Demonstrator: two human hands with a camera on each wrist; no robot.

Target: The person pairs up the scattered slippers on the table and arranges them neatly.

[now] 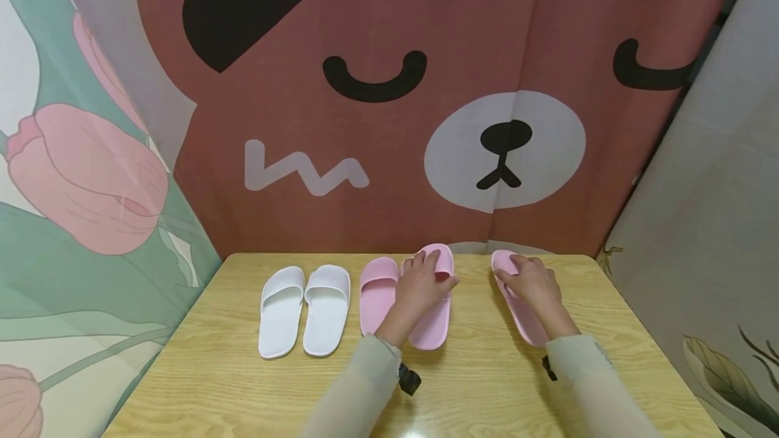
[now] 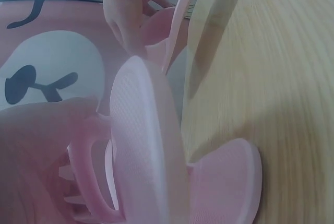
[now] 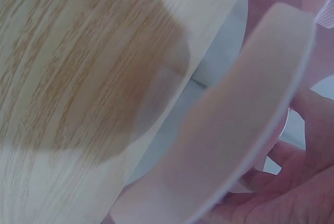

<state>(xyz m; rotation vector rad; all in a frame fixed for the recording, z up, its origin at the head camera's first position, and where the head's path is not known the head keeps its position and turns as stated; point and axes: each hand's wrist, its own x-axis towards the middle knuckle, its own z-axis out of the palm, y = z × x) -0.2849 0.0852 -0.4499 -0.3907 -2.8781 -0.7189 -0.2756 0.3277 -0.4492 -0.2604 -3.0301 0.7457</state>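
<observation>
My left hand (image 1: 418, 289) grips a pink slipper (image 1: 431, 330) around its strap, fingers over the top and thumb on the right side. In the left wrist view this slipper (image 2: 143, 135) stands tilted, raised off the wood. Just left of it another pink slipper (image 1: 376, 303) lies flat, partly hidden by the left hand. Farther right, my right hand (image 1: 537, 284) holds a third pink slipper (image 1: 528, 320) at its strap end. Its sole (image 3: 235, 119) shows in the right wrist view, tipped on edge above the table, with a shadow below.
Two white slippers, a left one (image 1: 280, 326) and a right one (image 1: 326, 326), lie side by side on the wooden table (image 1: 201, 370), toes to the back. Behind the table hangs a bear-print curtain (image 1: 377, 127); patterned cloths close off both sides.
</observation>
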